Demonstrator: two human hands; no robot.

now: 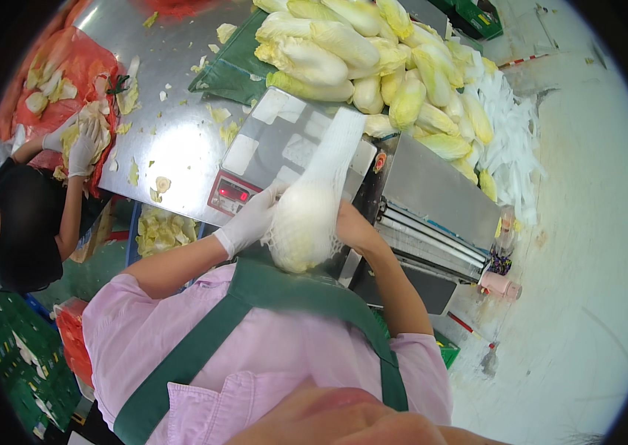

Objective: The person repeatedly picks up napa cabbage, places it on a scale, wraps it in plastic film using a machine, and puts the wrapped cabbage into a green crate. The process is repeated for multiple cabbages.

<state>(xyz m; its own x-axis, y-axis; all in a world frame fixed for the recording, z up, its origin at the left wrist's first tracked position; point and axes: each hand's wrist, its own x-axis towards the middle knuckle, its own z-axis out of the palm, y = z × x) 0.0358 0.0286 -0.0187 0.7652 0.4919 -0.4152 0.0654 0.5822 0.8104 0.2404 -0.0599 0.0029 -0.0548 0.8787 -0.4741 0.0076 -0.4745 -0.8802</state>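
Note:
Close to my apron, a napa cabbage [294,258] sits inside a white mesh net sleeve [332,150]. The slack end of the sleeve stretches away over the platform of a digital weighing scale [247,139], which has white patches on it and a lit red display. My left hand [255,217], in a white glove, holds the cabbage's left side. My right hand [355,227] looks bare and grips the net on the right side; its fingertips are hidden behind the bundle.
A heap of napa cabbages [319,61] lies beyond the scale, with white net sleeves [508,144] beside it. To the right stands a metal wrapping machine with rollers [431,233]. At left, a co-worker's gloved hands [83,147] hold leaves over a red bag [89,61]. Leaf scraps dot the steel table [175,111].

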